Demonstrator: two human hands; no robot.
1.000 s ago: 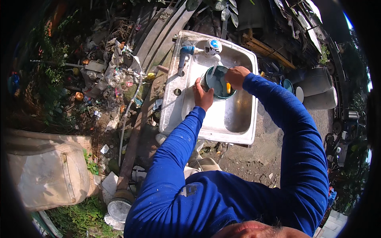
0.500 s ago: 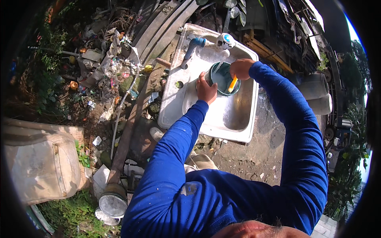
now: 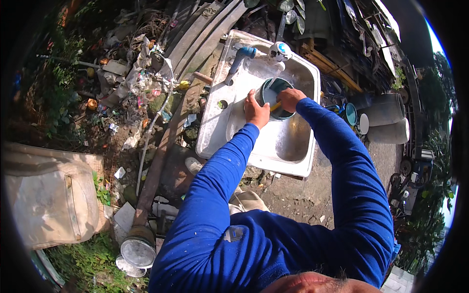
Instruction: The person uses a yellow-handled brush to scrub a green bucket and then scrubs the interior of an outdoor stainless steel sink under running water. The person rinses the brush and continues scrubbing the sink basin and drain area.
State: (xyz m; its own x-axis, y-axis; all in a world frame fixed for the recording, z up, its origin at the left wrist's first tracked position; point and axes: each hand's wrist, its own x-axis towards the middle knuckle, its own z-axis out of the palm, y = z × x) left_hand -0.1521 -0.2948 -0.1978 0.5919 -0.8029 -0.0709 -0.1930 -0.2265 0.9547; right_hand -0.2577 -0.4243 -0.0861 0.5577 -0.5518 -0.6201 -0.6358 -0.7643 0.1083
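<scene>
blue sleeves (image 3: pixel 215 171) nearest. left hand (image 3: pixel 257 112): thumb spread from fingers, against near-left side of green bucket (image 3: pixel 277 84). right hand (image 3: pixel 291 99): fingers curled around yellow handle (image 3: pixel 275 106), tips hidden, at bucket's mouth. bucket sits in metal sink (image 3: pixel 211 134), below white tap (image 3: pixel 280 51). weathered planks (image 3: pixel 205 29) beyond.

Left arm (image 3: pixel 210 188): blue-sleeved, reaching forward and inward with a slight bend.
Left grip (image 3: pixel 257 115): bare, back of the hand upward, fingers pointing forward, thumb spread apart toward the right.
Right arm (image 3: pixel 359 180): also sleeved to the wrist, elbow bent outward, forearm slanting forward and left.
Right grip (image 3: pixel 292 99): fingers curled in tightly, fingertips hidden.
Spacing: both in front of the torso (image 3: pixel 278 244), near each other, apart, the right slightly farther forward.
</scene>
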